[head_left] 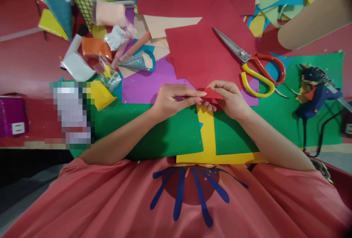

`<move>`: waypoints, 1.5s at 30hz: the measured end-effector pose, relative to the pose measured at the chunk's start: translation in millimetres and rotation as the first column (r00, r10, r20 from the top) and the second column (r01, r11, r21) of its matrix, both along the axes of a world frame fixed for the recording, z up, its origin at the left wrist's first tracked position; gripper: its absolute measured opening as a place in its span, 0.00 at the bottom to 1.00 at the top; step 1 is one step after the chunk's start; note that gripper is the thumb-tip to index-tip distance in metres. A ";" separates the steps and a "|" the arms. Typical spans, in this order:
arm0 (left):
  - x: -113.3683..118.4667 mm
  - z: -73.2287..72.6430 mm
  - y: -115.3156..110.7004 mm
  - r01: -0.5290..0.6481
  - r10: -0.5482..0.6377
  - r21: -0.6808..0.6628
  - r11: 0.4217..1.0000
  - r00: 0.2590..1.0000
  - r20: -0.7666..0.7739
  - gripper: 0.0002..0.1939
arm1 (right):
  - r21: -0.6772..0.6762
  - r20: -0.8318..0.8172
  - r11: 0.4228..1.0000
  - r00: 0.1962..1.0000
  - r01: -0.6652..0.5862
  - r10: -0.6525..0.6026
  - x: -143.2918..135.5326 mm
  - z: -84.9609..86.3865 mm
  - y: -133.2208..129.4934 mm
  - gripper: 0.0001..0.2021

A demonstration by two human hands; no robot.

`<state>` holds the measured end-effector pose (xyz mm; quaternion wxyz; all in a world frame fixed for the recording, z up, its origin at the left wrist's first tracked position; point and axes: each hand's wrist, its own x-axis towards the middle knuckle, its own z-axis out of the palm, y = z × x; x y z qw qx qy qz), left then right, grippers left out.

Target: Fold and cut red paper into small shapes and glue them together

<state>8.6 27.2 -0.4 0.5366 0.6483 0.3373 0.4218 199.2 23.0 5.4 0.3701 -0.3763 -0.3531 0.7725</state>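
Note:
Between my two hands is a small folded piece of red paper (212,94), held above the green and purple sheets. My left hand (174,98) pinches its left edge between thumb and fingers. On the other side my right hand (229,96) grips it, thumb on top and fingers curled beneath. The paper's underside is partly hidden by the fingers. Just beyond lie larger sheets of red paper (198,51). Scissors (242,54) with one red and one yellow handle rest on them, blades apart, close to my right hand.
At right, a blue glue gun (313,100) sits on green paper (288,120), beside a cardboard tube (313,18). Paper cones (59,8) and bagged clay (96,48) crowd the upper left. A small cone (137,61) lies nearer, and a pixelated object (71,113) is at left.

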 end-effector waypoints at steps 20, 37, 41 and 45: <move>1.2 -4.6 0.7 -0.104 0.113 0.053 0.993 0.970 -0.214 0.20 | 0.552 0.357 0.830 0.874 0.086 -0.329 -0.5 -6.9 -7.9 0.09; 5.8 2.1 4.4 -0.033 0.016 -0.322 0.946 0.998 -0.054 0.23 | 0.359 0.323 0.927 0.916 0.112 -0.236 -3.7 0.3 -7.1 0.17; 7.8 7.1 5.6 0.066 -0.094 -0.448 0.892 0.995 -0.041 0.24 | 0.374 0.345 0.922 0.907 0.103 -0.241 -2.8 -1.6 -8.4 0.17; 8.0 11.5 7.7 0.103 -0.117 -0.533 0.840 0.993 0.008 0.24 | 0.374 0.356 0.925 0.911 0.065 -0.208 -2.2 1.3 -7.9 0.18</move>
